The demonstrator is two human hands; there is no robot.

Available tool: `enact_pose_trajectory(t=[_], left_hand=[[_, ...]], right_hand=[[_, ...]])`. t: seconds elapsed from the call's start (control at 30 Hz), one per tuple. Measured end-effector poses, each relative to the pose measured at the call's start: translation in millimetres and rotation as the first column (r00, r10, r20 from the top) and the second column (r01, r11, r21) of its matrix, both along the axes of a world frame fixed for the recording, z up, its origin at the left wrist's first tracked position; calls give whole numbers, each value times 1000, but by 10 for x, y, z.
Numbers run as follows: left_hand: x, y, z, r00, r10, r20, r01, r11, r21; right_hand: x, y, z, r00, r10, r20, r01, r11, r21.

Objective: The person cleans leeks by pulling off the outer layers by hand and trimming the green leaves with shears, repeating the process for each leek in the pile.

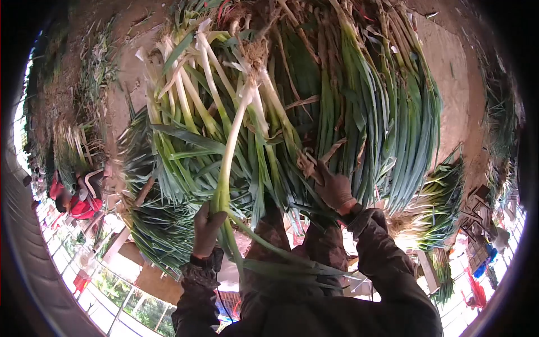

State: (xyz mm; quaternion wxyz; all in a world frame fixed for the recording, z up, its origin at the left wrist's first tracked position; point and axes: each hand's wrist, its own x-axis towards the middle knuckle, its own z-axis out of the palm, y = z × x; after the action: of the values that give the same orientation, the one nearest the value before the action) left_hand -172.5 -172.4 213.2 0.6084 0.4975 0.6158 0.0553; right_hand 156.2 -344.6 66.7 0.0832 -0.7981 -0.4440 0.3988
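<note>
My left hand (pixel 209 229) is gloved and closed round the green stalk of a long green onion (pixel 231 151). The onion's white shaft and bushy roots point away from me, and its leaves hang back toward my lap. To the right, my gloved right hand (pixel 334 190) is closed at a withered brown leaf (pixel 308 165) over the heap; its fingertips are partly hidden. Beneath both hands lies a big heap of green onions (pixel 393 106), white shafts at the left and dark green leaves at the right.
Further bundles of green onions lie at the left (pixel 160 230) and at the right (pixel 429 208). A person in red (pixel 84 206) is at the far left. Brown bare ground (pixel 452 62) shows beside the heap, with onion scraps about. My knees are just below the heap.
</note>
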Motion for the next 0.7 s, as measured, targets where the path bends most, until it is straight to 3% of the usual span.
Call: enact_pose_trajectory(t=[0.07,0.17,0.27,0.33,0.57,0.7], left_hand=[[45,-53,-224,999,-37,-4,37,999,38],[227,-136,-358,995,43,89,-38,997,-63],[274,-159,-346,998,36,61,-32,997,-66],[292,-172,-334,993,93,76,-86,993,-79],[230,-197,-424,996,54,67,-53,998,-20],[234,-186,-409,990,113,86,-107,992,-70]], right_hand=[[-17,-145,-16,1000,27,-1,-27,1000,0],[-5,-257,-177,1000,-1,12,1,1000,-16],[31,-75,-158,999,37,-2,-37,995,-92],[73,-9,-280,997,62,45,-60,997,-52],[213,437,-500,991,98,94,-102,994,36],[278,723,-498,991,99,85,-100,995,3]])
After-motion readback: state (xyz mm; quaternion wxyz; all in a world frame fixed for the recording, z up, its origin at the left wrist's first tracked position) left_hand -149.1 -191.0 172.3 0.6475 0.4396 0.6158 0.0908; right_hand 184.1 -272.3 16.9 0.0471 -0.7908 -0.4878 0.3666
